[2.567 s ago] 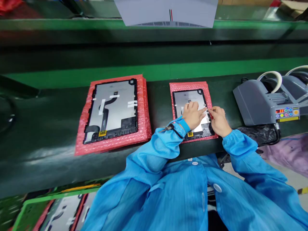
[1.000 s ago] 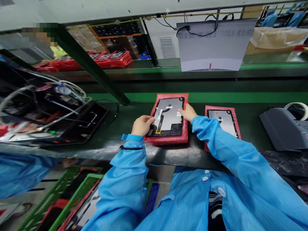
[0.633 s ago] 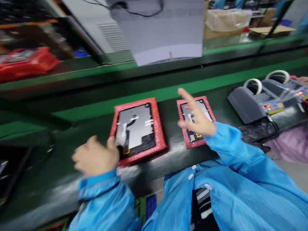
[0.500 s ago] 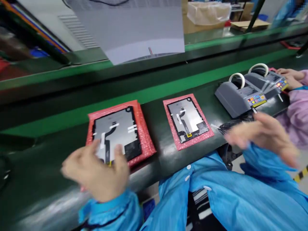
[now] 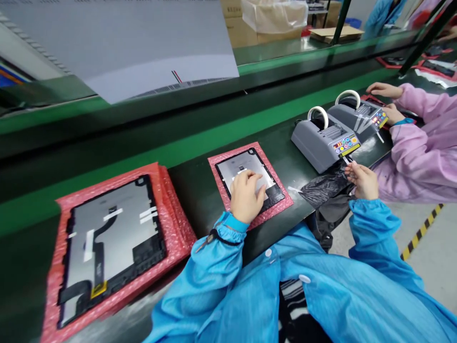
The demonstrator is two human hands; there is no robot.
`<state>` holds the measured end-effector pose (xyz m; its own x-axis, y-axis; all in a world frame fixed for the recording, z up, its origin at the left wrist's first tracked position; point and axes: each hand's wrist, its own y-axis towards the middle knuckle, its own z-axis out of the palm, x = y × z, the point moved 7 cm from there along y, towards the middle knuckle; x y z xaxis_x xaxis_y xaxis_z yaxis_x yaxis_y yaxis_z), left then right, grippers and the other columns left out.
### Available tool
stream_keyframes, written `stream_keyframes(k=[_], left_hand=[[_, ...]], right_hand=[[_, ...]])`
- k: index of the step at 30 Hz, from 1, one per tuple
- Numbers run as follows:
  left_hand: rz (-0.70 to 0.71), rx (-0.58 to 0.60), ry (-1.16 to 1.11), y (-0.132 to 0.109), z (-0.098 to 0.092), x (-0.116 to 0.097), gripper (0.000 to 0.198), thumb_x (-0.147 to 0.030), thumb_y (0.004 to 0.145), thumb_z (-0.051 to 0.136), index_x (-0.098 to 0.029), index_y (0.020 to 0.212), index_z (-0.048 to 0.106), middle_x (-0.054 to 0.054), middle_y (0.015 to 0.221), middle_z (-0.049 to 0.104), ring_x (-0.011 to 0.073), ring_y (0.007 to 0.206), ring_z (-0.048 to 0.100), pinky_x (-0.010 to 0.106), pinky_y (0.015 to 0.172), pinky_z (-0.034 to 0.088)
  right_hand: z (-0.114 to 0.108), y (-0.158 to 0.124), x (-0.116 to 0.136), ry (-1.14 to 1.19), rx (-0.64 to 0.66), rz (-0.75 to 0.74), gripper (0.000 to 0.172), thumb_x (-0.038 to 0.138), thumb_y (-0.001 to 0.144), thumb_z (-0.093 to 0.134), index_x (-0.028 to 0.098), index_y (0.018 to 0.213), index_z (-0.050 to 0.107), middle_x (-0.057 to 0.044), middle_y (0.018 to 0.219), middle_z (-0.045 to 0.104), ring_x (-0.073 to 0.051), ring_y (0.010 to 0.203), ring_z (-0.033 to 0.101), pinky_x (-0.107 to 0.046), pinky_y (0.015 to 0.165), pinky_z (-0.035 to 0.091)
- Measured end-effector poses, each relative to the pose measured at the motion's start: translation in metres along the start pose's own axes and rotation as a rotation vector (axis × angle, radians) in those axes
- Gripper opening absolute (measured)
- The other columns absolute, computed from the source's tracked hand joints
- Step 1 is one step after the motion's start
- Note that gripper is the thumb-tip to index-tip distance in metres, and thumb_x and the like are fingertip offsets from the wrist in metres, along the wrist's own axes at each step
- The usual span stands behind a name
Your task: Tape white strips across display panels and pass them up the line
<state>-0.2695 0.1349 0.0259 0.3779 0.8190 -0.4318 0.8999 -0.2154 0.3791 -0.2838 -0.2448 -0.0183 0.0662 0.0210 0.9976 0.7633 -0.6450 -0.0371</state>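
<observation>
My left hand [image 5: 246, 196] rests flat on a black-framed tablet display panel [image 5: 246, 166], covering its lower middle. That panel lies on a pink bubble-wrap pad [image 5: 282, 201]. My right hand [image 5: 362, 181] is off the panel, in front of a grey tape dispenser [image 5: 321, 140], its fingertips pinching what looks like a thin white tape strip [image 5: 346, 160]. Nearer on the left, a larger view of a second display panel [image 5: 110, 247] lies on a stack of pink bubble-wrap pads [image 5: 174, 226], with white tape strips and a yellow label on it.
A second tape dispenser [image 5: 357, 114] stands behind the first, and a black plastic bag [image 5: 323, 188] lies before them. A co-worker in a pink smock [image 5: 421, 152] sits at right. A grey overhead screen [image 5: 117, 43] hangs above the dark green bench.
My left hand has moved from over the left panel onto the right one. My right hand has gone to the dispenser's front. The view has turned right.
</observation>
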Motion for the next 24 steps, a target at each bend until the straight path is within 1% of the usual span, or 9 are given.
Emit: stream_keyframes(k=[2,4,7,9,12,15,19,24], left_hand=[[-0.001,-0.030,-0.008,0.003,0.000,0.004,0.025,-0.029,0.087,0.053,-0.018,0.105,0.065,0.013,0.113,0.060,0.0297,0.111,0.055,0.047,0.099,0.044],[0.011,-0.068,-0.018,0.005,-0.001,0.010,0.025,-0.030,0.088,0.051,-0.017,0.103,0.065,0.013,0.110,0.060,0.0293,0.110,0.056,0.047,0.098,0.044],[0.020,-0.097,-0.030,0.007,-0.002,0.020,0.025,-0.031,0.087,0.051,-0.016,0.101,0.066,0.014,0.109,0.060,0.0292,0.109,0.056,0.047,0.097,0.045],[0.011,-0.090,-0.040,0.009,-0.003,0.026,0.024,-0.031,0.087,0.052,-0.017,0.100,0.066,0.013,0.109,0.060,0.0289,0.108,0.056,0.047,0.097,0.045],[-0.011,-0.079,-0.056,0.013,-0.004,0.033,0.022,-0.030,0.086,0.053,-0.018,0.099,0.066,0.012,0.106,0.059,0.0283,0.106,0.056,0.048,0.098,0.045],[-0.017,-0.094,-0.055,0.016,-0.006,0.036,0.021,-0.031,0.085,0.055,-0.019,0.098,0.066,0.011,0.104,0.059,0.0277,0.105,0.057,0.047,0.098,0.044],[-0.007,-0.106,-0.041,0.015,-0.006,0.038,0.022,-0.033,0.086,0.053,-0.018,0.096,0.066,0.011,0.103,0.059,0.0276,0.103,0.058,0.046,0.096,0.045],[-0.024,-0.102,-0.014,0.016,-0.004,0.043,0.022,-0.033,0.086,0.053,-0.018,0.095,0.066,0.011,0.102,0.060,0.0280,0.103,0.058,0.046,0.095,0.046]], right_hand=[[0.006,0.004,0.004,-0.012,-0.014,-0.016,0.043,0.056,0.057,0.078,0.017,0.071,0.066,-0.002,0.065,0.064,-0.012,0.056,0.056,-0.023,0.048,0.039],[0.007,0.005,0.009,-0.017,-0.055,-0.070,0.039,0.051,0.056,0.078,0.016,0.068,0.064,0.000,0.060,0.061,-0.011,0.053,0.052,-0.023,0.047,0.037],[-0.004,0.000,0.018,-0.009,-0.165,-0.200,0.036,0.048,0.059,0.077,0.016,0.068,0.063,0.001,0.058,0.059,-0.009,0.052,0.049,-0.023,0.050,0.037],[-0.013,-0.005,0.020,0.011,-0.209,-0.238,0.036,0.049,0.062,0.076,0.017,0.072,0.063,0.002,0.062,0.061,-0.009,0.054,0.052,-0.023,0.052,0.040],[-0.016,-0.007,0.018,0.093,-0.182,-0.209,0.044,0.055,0.064,0.075,0.020,0.086,0.059,0.001,0.073,0.068,-0.010,0.060,0.059,-0.021,0.052,0.042],[-0.009,-0.004,0.018,0.130,-0.136,-0.175,0.054,0.058,0.064,0.075,0.023,0.097,0.051,0.002,0.078,0.071,-0.011,0.063,0.063,-0.018,0.049,0.040],[0.002,0.004,0.017,0.096,-0.109,-0.135,0.058,0.055,0.061,0.076,0.023,0.098,0.045,0.003,0.072,0.068,-0.011,0.058,0.063,-0.018,0.045,0.037],[0.007,0.009,0.020,0.130,-0.120,-0.122,0.059,0.040,0.052,0.079,0.025,0.093,0.039,0.006,0.066,0.067,-0.012,0.055,0.062,-0.018,0.044,0.035]])
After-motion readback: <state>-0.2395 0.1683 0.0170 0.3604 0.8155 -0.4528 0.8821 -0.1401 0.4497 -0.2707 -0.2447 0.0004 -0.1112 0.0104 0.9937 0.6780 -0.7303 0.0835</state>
